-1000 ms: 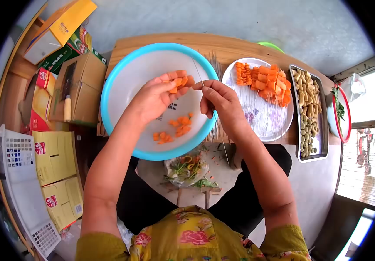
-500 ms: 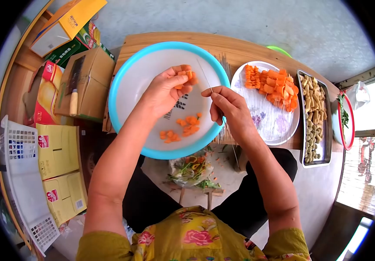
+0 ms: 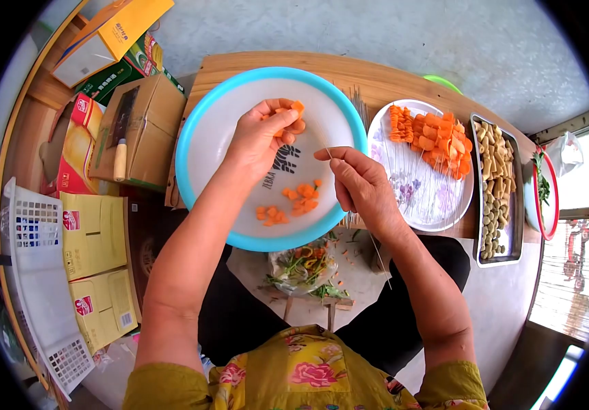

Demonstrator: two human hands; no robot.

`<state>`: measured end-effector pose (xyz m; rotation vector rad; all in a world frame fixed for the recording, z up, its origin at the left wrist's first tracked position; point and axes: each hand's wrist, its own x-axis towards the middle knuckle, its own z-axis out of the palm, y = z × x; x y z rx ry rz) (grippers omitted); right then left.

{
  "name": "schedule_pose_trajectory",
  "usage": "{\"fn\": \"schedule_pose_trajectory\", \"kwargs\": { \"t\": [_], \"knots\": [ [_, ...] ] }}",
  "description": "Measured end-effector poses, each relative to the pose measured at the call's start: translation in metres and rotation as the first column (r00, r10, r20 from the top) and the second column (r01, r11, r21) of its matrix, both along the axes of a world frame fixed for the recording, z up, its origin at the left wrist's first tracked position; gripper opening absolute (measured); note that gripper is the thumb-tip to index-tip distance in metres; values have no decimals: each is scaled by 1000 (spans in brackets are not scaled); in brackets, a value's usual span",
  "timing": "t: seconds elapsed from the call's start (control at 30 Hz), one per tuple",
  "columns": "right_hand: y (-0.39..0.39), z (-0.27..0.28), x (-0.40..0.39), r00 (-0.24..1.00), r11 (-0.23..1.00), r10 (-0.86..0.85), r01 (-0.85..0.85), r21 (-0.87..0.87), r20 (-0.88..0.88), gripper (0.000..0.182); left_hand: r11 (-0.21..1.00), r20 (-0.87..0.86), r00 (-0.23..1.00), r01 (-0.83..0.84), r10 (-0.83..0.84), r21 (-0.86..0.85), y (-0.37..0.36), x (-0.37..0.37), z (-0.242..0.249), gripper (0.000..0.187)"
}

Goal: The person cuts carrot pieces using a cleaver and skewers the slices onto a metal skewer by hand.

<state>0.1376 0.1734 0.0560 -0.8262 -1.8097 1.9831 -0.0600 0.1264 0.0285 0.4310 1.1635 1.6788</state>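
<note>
Left hand (image 3: 265, 137), upper centre of frame: fingers closed on thin orange carrot slices (image 3: 298, 108), above a round, white, blue-rimmed plastic basin (image 3: 182, 157). Right hand (image 3: 361, 179), right of centre: thumb and forefinger pinched on a long, thin metal skewer (image 3: 380, 262). Hands apart. Loose orange carrot pieces (image 3: 304, 196) lie in the basin, mid-frame.

The left forearm (image 3: 209, 219) and right forearm (image 3: 424, 263) reach inward across the table's (image 3: 380, 83) near edge. The left hand (image 3: 265, 133) curls, thumb against bent fingers; the right hand (image 3: 363, 181), closer to that edge, pinches thumb to forefinger.
</note>
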Motion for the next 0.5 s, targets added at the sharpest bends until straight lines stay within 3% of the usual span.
{"fn": "schedule_pose_trajectory", "kwargs": {
  "t": [0.5],
  "knots": [
    [-1,-1,-3,1000,998,-20,19,64,17,30,999,-111,994,11,-5,52,2,4,0,13]
  ]
}}
